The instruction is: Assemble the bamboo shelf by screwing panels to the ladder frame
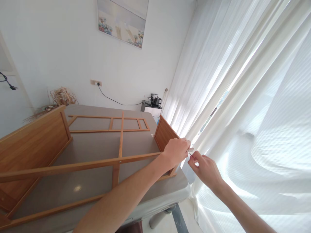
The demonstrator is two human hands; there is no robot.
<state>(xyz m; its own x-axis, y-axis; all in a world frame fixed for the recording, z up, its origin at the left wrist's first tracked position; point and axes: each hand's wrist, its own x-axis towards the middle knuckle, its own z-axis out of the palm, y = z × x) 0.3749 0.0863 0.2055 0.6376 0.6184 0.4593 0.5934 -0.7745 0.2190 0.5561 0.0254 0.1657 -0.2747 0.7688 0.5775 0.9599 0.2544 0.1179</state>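
My left hand (177, 149) is closed at the right-hand end of the wooden frame, over the corner by the end panel (165, 132). A small pale piece (191, 149) sticks out past its fingertips; what it is cannot be made out. Just to the right, my right hand (206, 170) pinches a thin dark rod (190, 154) that points towards the left hand. The long wooden rail (85, 166) runs leftward from under my left hand to the other end panel (36, 139). The joint under my left fingers is hidden.
The frame lies on a grey covered table (97, 149), along with a ladder-like wooden frame (109, 130). White curtains (267, 129) hang close on the right. A kettle (157, 101) stands on a cabinet behind, with a cord (114, 102) along the wall. Dried stalks (62, 96) are at the left.
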